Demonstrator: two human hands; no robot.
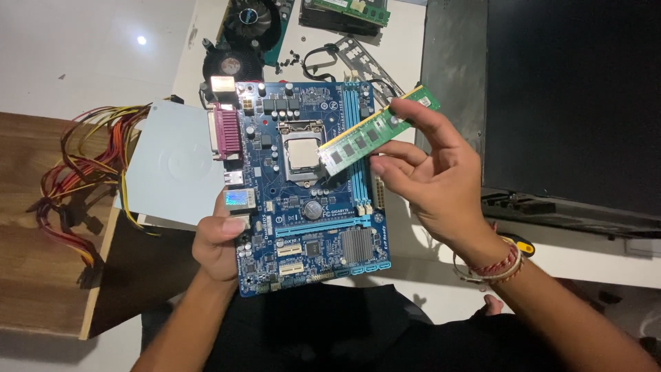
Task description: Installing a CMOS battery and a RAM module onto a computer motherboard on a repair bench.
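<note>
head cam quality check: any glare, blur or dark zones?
Head view: sharp overall; small glare spot on the glossy white floor; right hand and green memory stick crisp, no motion blur; black computer case panel reads nearly featureless; blue motherboard evenly lit.

A computer repair bench: loose fans (233, 63), a power supply (172, 165) and an open case (551, 103).

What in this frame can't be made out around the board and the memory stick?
- Head view: the right hand covers the lower end of the green memory module.
- The left hand hides part of the blue motherboard edge.
- The cooling fan and second memory module are cut off or dim at the top edge.
</note>
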